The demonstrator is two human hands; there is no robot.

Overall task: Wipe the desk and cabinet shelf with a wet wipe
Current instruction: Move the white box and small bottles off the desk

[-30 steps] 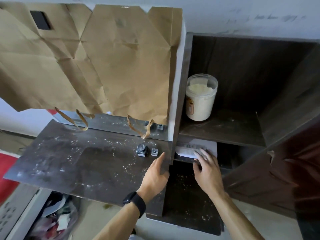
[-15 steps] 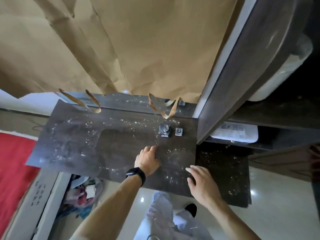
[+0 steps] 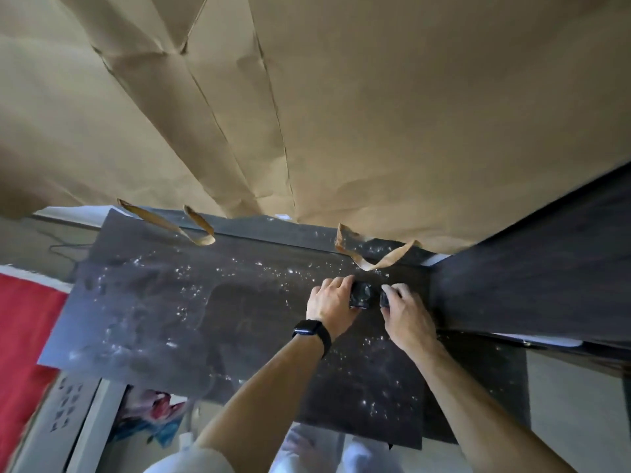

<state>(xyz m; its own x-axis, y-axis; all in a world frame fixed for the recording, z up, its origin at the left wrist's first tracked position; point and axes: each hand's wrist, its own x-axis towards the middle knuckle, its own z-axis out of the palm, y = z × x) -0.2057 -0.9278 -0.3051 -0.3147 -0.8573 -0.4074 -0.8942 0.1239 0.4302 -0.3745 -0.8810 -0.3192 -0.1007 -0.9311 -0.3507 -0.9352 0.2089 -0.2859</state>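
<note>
**Hands went to the two small blocks**

Half a second before, both hands were empty. Now the left hand (image 3: 333, 303) gripped the larger dark metal block (image 3: 361, 295) and the right hand (image 3: 406, 314) pinched the smaller dark block (image 3: 385, 299) on the dusty dark wooden desk (image 3: 205, 302). No wet wipe was visible; probably clearing came first.

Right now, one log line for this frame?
left grip: holds big block | right grip: pinches small block | desk: dusty, unwiped | wipe: not in view

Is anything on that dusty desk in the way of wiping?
Yes. Two things stand on the desk beside the cabinet wall: the left hand grips a larger dark object, the right hand a smaller one. Paper handles dangle at the back.
</note>
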